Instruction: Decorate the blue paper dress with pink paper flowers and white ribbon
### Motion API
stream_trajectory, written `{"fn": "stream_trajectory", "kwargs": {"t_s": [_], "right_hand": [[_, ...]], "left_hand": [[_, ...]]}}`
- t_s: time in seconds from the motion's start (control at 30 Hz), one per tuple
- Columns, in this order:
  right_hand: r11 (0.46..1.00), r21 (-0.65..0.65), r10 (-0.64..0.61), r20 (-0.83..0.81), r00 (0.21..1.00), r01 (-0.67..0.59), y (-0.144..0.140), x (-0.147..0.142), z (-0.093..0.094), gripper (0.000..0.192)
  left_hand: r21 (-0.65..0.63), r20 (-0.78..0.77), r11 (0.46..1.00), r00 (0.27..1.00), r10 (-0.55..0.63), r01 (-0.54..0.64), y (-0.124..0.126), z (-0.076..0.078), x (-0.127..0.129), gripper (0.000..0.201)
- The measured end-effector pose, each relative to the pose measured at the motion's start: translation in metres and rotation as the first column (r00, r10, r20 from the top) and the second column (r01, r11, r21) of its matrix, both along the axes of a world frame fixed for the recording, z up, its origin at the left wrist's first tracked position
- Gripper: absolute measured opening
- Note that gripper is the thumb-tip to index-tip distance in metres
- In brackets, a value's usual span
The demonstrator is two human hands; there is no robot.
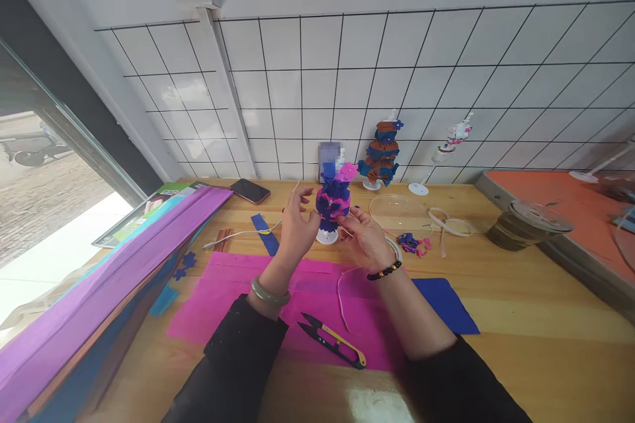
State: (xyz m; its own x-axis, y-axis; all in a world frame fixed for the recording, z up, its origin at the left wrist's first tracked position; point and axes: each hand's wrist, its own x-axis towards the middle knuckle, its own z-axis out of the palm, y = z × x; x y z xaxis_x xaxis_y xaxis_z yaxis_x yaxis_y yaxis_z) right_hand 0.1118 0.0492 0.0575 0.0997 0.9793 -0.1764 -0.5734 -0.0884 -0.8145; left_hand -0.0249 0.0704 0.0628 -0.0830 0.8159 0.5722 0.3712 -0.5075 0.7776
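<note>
Both hands work at the pink-and-blue paper ornament [334, 201], the left hand [296, 228] spread and the right hand [364, 238] seemingly pinching a fold, which needs gentle pressure.

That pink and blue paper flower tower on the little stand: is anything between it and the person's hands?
Nothing visible is. The left hand and right hand are right beside the paper flower tower, one on each side, fingertips at or almost on it. The scissors lie nearer the person on the pink paper sheet, out of the way.
</note>
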Motion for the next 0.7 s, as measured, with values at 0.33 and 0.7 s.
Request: {"fn": "stream_trajectory", "kwargs": {"t_s": [0.33, 0.7], "right_hand": [[0.996, -0.086, -0.028, 0.004, 1.0, 0.028, 0.003, 0.007, -0.006, 0.037], [0.975, -0.041, -0.217, 0.04, 0.975, 0.219, 0.002, 0.02, 0.008, 0.035]], "left_hand": [[-0.393, 0.463, 0.886, 0.886, -0.04, 0.246, -0.003, -0.019, 0.009, 0.052], [-0.315, 0.816, 0.765, 0.572, -0.083, 0.561, -0.012, -0.022, 0.021, 0.074]]}}
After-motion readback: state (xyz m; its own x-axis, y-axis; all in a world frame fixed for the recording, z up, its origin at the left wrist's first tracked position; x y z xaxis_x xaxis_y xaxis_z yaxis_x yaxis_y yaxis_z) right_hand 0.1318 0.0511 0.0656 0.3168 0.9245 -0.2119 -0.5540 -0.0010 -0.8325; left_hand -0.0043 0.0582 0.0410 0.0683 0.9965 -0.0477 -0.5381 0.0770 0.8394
